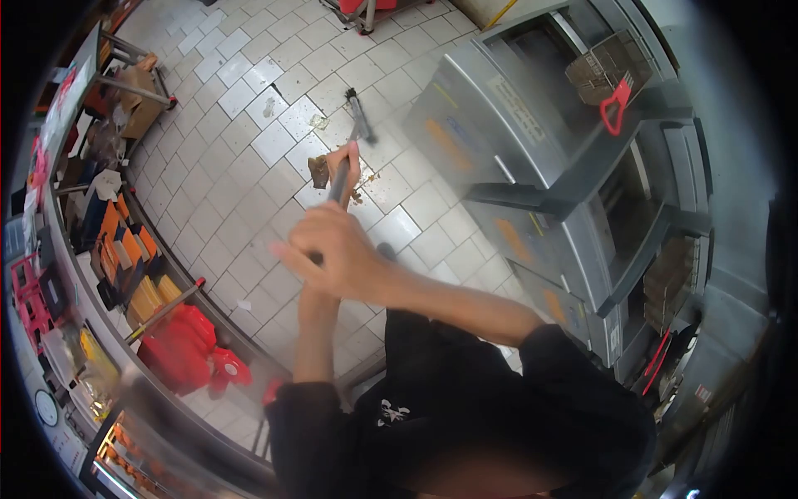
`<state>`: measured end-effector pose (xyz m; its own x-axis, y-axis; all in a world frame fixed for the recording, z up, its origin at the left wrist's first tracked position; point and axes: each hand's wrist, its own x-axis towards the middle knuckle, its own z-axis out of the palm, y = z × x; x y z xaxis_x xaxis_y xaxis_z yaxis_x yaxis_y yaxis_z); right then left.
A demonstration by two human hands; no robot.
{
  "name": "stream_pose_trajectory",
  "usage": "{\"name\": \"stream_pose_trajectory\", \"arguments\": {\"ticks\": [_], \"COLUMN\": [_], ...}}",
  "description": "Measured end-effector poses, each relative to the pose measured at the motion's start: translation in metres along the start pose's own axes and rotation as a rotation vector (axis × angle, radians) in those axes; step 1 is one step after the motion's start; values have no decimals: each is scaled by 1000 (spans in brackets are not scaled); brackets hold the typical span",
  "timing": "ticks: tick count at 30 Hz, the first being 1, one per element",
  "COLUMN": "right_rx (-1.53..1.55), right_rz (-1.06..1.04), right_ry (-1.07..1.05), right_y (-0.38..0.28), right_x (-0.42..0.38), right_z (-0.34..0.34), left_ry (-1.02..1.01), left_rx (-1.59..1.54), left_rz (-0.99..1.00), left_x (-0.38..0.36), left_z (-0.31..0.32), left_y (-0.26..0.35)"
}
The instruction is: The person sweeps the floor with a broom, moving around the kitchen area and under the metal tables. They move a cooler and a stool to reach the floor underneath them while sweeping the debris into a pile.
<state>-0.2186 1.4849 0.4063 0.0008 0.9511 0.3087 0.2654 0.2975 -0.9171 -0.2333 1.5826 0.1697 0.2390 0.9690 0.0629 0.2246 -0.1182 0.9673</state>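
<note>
A broom, with a dark handle (339, 181) and a narrow grey head (360, 118) with dark bristles at one end, reaches down to the tiled floor. My right hand (331, 252) is closed round the top end of the handle, close to the camera. Further down the shaft, my left hand (349, 164) grips it, its forearm partly covered by the right hand. Beside the handle, a brown flat scrap (318, 171) lies on the floor, with brown crumbs (357, 197) scattered near it.
Grey metal ovens or fryer-like cabinets (532, 141) line the right, with a wire basket (611, 71) with a red handle. Shelving on the left holds boxes (125, 241) and a red plastic item (191, 349). A wheeled cart (366, 17) stands at the far end.
</note>
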Motion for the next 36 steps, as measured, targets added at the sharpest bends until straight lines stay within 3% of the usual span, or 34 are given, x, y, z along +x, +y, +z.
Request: {"name": "stream_pose_trajectory", "arguments": {"ticks": [3,5,7,9,10,12,14,15,18,20,21,23,27,31,36], "right_rx": [-8,-5,108,69,25,49,-19,-81,59,124,180,155,140,340,646], "right_rz": [-130,-195,-72,15,110,343,308,287,290,242,175,153,121,-285,-406], "right_ry": [-122,-182,-106,-50,13,81,89,107,201,242,291,287,410,445,198], "right_y": [-61,-88,-105,-86,-71,-34,1,10,4,20,32,55,65,4,-64], "right_x": [-16,-31,-42,-51,-58,-61,-66,-68,-62,-59,-55,-56,-58,-51,-39], "right_z": [-47,-63,-68,-60,-55,-53,-64,-72,-81,-78,-78,-76,-92,-130,-165], "left_ry": [-81,-170,-340,-623,-609,-393,-166,-210,-653,-607,-587,-488,-449,-361,11], "left_rx": [-242,-263,-254,-279,-281,-373,-477,-453,-213,-116,2,3,234,194,165], "left_rz": [286,352,273,-11,-9,-24,-26,-10,90,109,277,367,421,428,369], "left_x": [-34,-75,-116,-150,-157,-174,-173,-161,-91,-45,-18,23,72,50,-25], "left_z": [10,23,38,58,67,83,105,108,81,75,68,59,39,27,25], "left_y": [22,36,46,25,17,-1,-14,-22,-30,-45,-53,-54,-19,66,119]}}
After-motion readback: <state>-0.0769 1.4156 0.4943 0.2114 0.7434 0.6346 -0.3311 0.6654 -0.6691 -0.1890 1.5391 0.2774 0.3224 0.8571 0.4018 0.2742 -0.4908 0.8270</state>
